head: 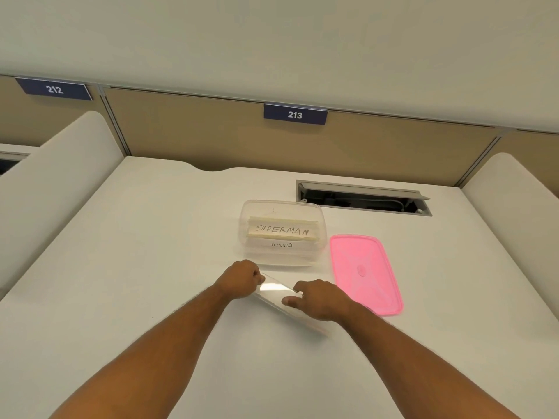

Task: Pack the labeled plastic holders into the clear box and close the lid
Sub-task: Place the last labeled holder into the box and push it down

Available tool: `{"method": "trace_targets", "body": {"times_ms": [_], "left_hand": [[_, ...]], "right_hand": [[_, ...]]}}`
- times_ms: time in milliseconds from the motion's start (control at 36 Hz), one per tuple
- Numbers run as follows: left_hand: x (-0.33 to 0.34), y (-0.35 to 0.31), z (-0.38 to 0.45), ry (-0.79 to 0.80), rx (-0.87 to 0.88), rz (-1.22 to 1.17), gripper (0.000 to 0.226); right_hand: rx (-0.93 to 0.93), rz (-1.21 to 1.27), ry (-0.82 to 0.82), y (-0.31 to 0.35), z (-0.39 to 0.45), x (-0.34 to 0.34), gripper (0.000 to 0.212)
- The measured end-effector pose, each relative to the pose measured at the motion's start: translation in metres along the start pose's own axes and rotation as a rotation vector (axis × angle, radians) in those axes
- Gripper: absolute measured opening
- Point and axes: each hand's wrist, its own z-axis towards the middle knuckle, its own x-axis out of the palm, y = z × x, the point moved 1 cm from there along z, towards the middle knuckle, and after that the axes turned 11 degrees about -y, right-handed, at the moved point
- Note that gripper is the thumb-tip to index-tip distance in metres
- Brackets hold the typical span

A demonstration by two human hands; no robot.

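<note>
A clear box (321, 225) stands open on the white desk, with labelled holders inside; the top one reads SUPERMAN (282, 229) and one below it shows ALPHA (282, 245). Its pink lid (364, 272) lies flat on the desk to the right of the box. In front of the box a clear plastic holder (273, 293) rests tilted on the desk. My left hand (240, 278) pinches its far left corner. My right hand (317, 299) grips its right end, thumb on the near face. Whether this holder carries a label is hidden from view.
The white desk (151, 267) is bounded by a tan partition at the back with a 213 sign (295, 114). An open cable slot (363, 198) sits behind the box. Rounded white side dividers (54, 164) flank the desk on both sides.
</note>
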Motion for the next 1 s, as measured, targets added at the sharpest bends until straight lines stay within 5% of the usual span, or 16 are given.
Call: {"method": "trace_targets", "body": {"times_ms": [167,417,639,806,1000], "left_hand": [[0.000,-0.004,0.004,-0.012,-0.055,0.001,0.033],[0.002,-0.004,0.008,-0.055,-0.016,0.074,0.030],[-0.006,-0.021,0.004,-0.383,0.286,0.418,0.047],[-0.022,-0.029,0.004,-0.595,0.470,0.280,0.038],[-0.034,-0.033,0.011,-0.505,0.780,0.226,0.043]], "right_hand": [[-0.062,-0.023,0.071,-0.003,-0.004,-0.004,0.098],[-0.078,-0.096,0.076,-0.005,-0.001,-0.004,0.075],[-0.083,0.036,0.060,-0.013,0.010,-0.034,0.070],[-0.070,0.126,0.070,-0.024,0.020,-0.068,0.065],[-0.079,0.178,0.033,-0.025,0.032,-0.103,0.074]]}}
